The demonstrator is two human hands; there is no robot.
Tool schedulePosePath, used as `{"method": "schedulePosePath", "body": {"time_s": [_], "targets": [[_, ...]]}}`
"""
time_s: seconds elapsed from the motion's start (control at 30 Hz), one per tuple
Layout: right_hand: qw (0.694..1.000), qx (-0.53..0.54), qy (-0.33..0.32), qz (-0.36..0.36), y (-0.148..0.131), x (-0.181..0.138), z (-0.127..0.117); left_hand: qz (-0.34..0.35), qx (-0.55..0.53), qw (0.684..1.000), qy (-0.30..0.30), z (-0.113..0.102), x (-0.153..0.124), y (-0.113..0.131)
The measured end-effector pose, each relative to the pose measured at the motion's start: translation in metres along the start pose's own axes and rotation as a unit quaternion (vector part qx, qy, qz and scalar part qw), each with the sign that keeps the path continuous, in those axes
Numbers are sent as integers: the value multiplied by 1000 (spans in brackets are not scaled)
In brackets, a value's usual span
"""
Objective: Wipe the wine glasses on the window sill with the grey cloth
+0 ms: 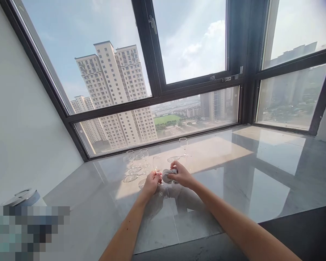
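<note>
My left hand [151,182] is closed around the stem of a clear wine glass [157,165] that stands up above it. My right hand [181,175] is closed on a small grey cloth [168,175], pressed against the glass's lower part. Both hands hover just above the glossy marble sill [233,170]. Behind the left hand stand several more clear wine glasses [137,159] in a cluster. One further wine glass [183,145] stands upright behind the right hand, with another glass [174,158] that seems to lie on its side next to it.
Large dark-framed windows [157,101] close off the sill at the back and right. A white wall [21,127] bounds the left. A round lidded object [23,197] sits at the near left above a blurred patch. The sill's dark front edge [301,232] runs lower right.
</note>
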State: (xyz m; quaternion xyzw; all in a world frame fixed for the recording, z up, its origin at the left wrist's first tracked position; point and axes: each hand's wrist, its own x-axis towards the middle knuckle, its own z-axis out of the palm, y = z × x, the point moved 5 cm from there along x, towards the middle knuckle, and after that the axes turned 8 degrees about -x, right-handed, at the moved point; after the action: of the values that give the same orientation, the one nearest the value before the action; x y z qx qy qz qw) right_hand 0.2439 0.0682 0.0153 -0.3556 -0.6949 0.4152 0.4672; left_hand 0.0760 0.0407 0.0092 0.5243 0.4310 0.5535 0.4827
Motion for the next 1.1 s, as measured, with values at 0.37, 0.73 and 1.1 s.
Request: {"method": "schedulePosePath", "body": {"time_s": [0.37,0.73,1.1], "targets": [[999,23,36,-12,0,1,3,-15,-229,969,-88,34,-18,13],[995,58,-84,23,-7,-10,19,49,-199,978,45,10,-7,16],[931,197,307,26,-20,-4,-68,34,31,998,45,19,3,-7]]}}
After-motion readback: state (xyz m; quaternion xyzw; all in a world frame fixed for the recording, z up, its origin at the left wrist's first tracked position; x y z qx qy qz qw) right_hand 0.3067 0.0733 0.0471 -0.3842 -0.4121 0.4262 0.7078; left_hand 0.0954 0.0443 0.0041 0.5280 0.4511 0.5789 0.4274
